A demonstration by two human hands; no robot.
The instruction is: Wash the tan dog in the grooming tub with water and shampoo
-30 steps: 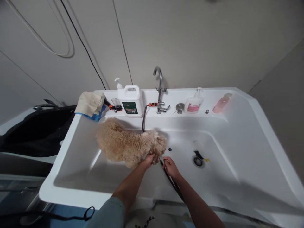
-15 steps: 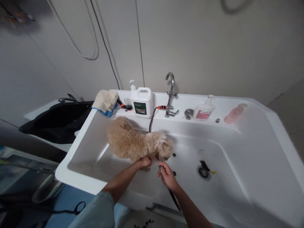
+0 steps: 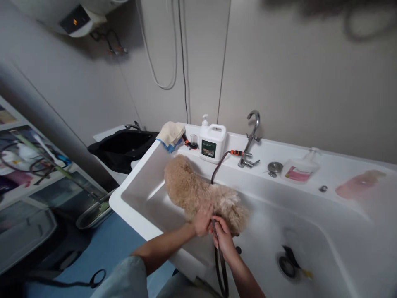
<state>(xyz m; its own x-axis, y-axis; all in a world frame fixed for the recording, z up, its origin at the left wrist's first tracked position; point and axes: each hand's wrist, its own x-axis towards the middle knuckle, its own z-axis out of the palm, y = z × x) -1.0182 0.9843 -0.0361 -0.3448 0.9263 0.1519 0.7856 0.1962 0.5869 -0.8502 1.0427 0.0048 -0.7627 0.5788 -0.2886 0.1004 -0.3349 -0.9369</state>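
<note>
A curly, light-brown dog stands in the white tub, its head end to the right and low. My left hand lies against the dog's shoulder, with its slightly blurred fingers stretched over the fur. Just right of it, my right hand is closed around the end of a dark hose, close to the dog's neck. The hose hangs in a loop below that hand. Its other end runs from an orange connector at the chrome faucet down behind the dog.
Along the tub's back ledge stand a white pump jug, a metal drain strainer, a pump bottle with a pink label and a pink bottle. A cloth drapes the left corner. The drain lies at right; a black basin stands left.
The view has swung left, shifting the scene rightward. My left hand has moved up from low at the dog's front onto its shoulder. My right hand still holds the hose.
</note>
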